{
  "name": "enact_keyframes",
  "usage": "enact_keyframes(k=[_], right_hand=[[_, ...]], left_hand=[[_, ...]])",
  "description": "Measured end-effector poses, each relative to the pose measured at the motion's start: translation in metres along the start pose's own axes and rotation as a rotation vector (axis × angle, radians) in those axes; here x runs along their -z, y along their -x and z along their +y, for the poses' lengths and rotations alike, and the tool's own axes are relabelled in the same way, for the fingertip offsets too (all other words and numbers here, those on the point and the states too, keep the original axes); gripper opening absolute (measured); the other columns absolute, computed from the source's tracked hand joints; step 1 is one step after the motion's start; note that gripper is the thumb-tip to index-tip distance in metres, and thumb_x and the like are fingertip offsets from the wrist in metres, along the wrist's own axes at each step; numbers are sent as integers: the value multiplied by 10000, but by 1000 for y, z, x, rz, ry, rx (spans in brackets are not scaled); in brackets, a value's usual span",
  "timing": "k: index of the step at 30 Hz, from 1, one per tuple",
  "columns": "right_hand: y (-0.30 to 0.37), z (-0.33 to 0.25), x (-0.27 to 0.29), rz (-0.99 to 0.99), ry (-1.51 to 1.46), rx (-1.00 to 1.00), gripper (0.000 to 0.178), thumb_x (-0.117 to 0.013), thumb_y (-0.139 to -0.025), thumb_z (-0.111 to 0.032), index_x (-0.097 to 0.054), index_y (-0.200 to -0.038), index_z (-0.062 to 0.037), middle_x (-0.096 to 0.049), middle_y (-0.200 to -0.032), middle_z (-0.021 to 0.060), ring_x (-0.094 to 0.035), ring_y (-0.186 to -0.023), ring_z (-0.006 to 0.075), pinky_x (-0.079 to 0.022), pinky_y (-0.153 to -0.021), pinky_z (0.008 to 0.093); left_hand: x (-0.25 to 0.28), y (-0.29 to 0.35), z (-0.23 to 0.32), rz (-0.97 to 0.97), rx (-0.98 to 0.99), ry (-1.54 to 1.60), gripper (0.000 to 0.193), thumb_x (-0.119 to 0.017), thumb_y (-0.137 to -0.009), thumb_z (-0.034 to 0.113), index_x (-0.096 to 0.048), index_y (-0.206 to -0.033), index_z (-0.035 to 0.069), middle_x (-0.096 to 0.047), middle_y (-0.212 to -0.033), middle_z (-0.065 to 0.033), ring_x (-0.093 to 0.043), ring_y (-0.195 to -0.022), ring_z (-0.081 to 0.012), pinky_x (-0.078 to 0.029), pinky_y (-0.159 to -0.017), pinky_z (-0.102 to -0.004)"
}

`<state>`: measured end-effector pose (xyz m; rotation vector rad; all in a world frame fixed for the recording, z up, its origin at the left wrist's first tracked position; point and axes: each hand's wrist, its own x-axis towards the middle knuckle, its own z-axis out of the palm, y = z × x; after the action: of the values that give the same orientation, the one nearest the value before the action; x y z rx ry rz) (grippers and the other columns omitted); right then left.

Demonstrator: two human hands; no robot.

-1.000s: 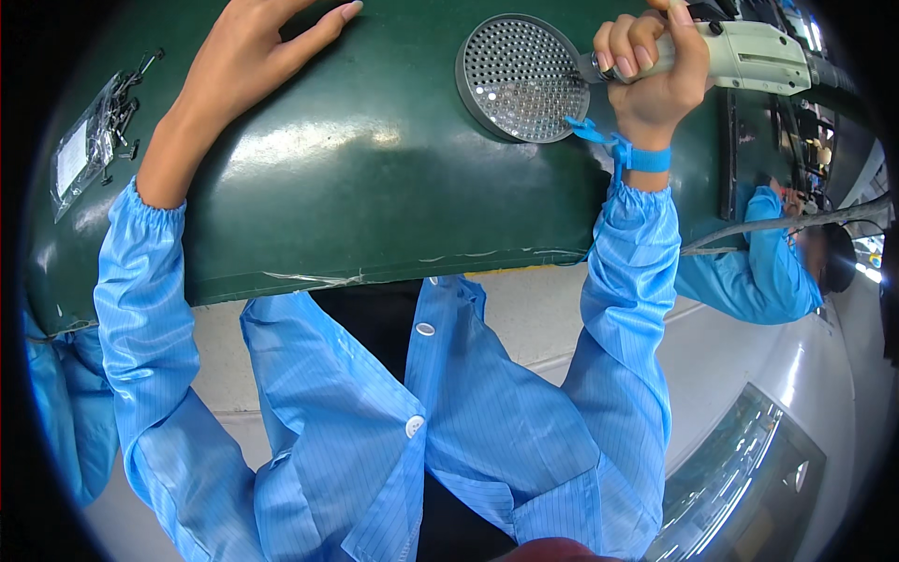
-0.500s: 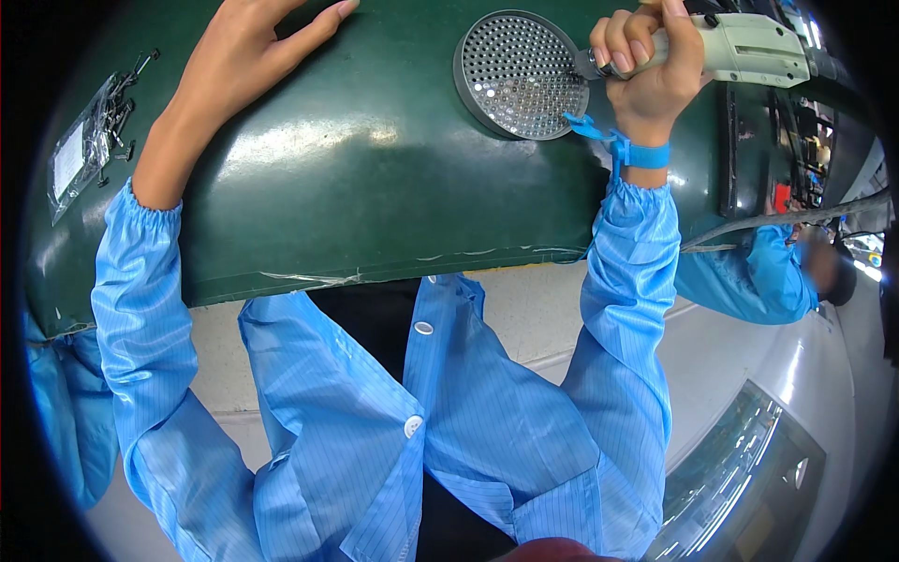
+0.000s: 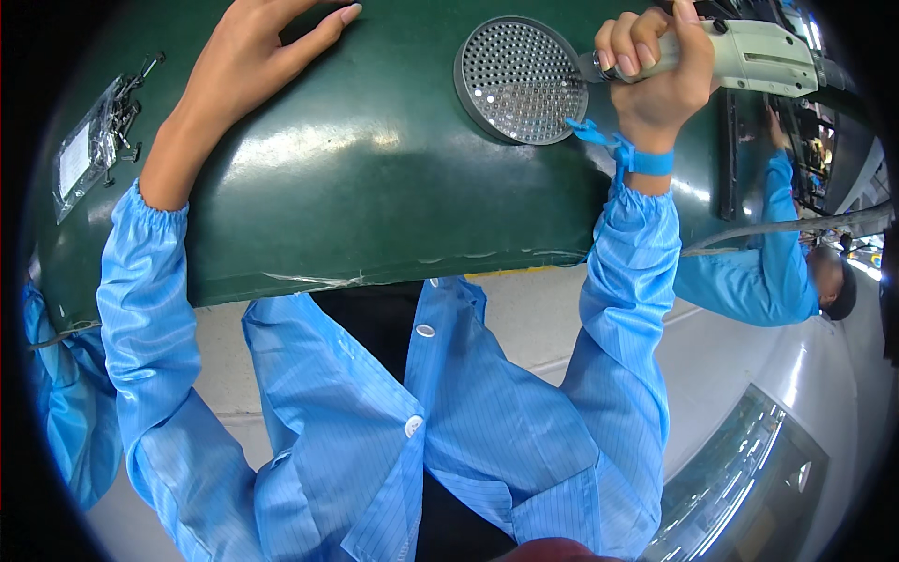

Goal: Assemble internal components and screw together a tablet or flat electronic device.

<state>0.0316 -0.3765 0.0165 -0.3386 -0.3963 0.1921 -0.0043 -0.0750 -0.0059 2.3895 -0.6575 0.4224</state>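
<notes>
My right hand (image 3: 654,77) is closed around a pale cream electric screwdriver (image 3: 763,58), held almost level. Its tip points left, at the rim of a round grey screw tray (image 3: 518,82) with many small holes, some of them filled with shiny pieces in the lower part. A blue wrist strap (image 3: 646,161) circles my right wrist. My left hand (image 3: 253,51) is at the top edge of the picture over the green table, thumb stretched out and apart. Its other fingers are partly cut off by the frame, and nothing shows in its grasp.
On the left of the green table (image 3: 375,206) lies a clear plastic bag (image 3: 89,155) beside several dark screws (image 3: 126,122). A grey cable (image 3: 787,225) runs at the right, near a co-worker's blue sleeve (image 3: 749,281). Another blue sleeve (image 3: 75,412) shows at far left.
The co-worker at the right has stretched an arm forward over the table. My hands, the screwdriver and the tray stay almost where they were; the whole view has shifted slightly.
</notes>
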Motion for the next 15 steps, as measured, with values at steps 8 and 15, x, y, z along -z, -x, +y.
enact_keyframes(k=[8, 15], right_hand=[[2, -16, -24, 42, 1149, 147, 357, -441, -1028, -249, -535, -1141, 76, -338, -557, -1, -378, -446, 123, -393, -457, 322], [5, -10, -38, 210, 1028, 106, 207, -561, -974, -86, -556, -1089, 87, -409, -540, 6, -411, -411, 108, -402, -417, 285]], left_hand=[[-11, -12, -11, 242, -203, -34, 232, -624, -933, -7, -709, -1144, 36, -654, -1190, -171, -661, -1085, -322, -538, -904, -368], [-78, -156, 13, 141, 145, 226, 485, -643, -955, 313, -573, -1318, 0, -609, -1227, -205, -671, -985, -325, -541, -877, -406]])
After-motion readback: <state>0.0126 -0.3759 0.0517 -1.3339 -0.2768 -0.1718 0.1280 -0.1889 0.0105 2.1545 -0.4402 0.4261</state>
